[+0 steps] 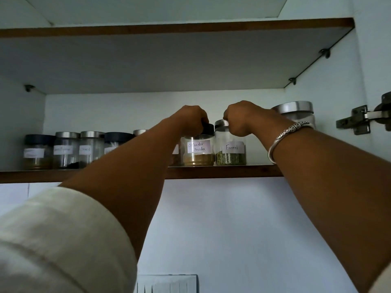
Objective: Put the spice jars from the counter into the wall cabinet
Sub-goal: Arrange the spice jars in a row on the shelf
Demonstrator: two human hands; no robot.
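Spice jars (91, 150) are lined up on the wall cabinet shelf (222, 171), clear glass with handwritten labels. The coriander jar (198, 151) is black-lidded, tan powder at the bottom; the fennel jar (230, 150), just beside it at 3 o'clock, is steel-lidded with green seeds. Each lid is gripped from 12 o'clock, black one by the left hand (191, 119), steel one by the right hand (241, 120), fingers (232, 123) curled over them. Both jar bodies are seen at 6 o'clock of the fingers.
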